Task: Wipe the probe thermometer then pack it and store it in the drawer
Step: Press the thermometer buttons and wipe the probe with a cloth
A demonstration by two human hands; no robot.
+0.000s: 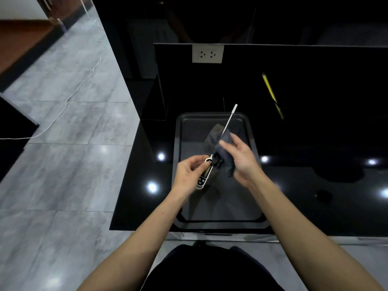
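Probe thermometer [206, 172] is up in the air over the middle of the dark tray [255, 141], not resting on anything. Left hand [189, 175] pinches the white display body between fingers and thumb, and the thin metal stem runs up and away toward the tray's far edge, ending in a white tip cap. Right hand [241, 158] has a dark grey cloth [222, 152] bunched around the lower part of the stem, fingers curled round it, so I'd say we're mid-wipe, with packing and the drawer not started.

What could go wrong, imo: the grip on the body is just a fingertip pinch, so a firm pull of the cloth along the stem could yank the thermometer loose and drop it into the tray. The stem looks skinny too, so squeezing sideways while wiping might bend it. And if the cloth snags that tip cap, it could pop off.

Further out, the tray sits at the near edge of a glossy black counter [315, 185]. A yellow stick-like thing [269, 89] lies toward the back, can't tell what it is, and a white wall socket [207, 53] is on the back panel.
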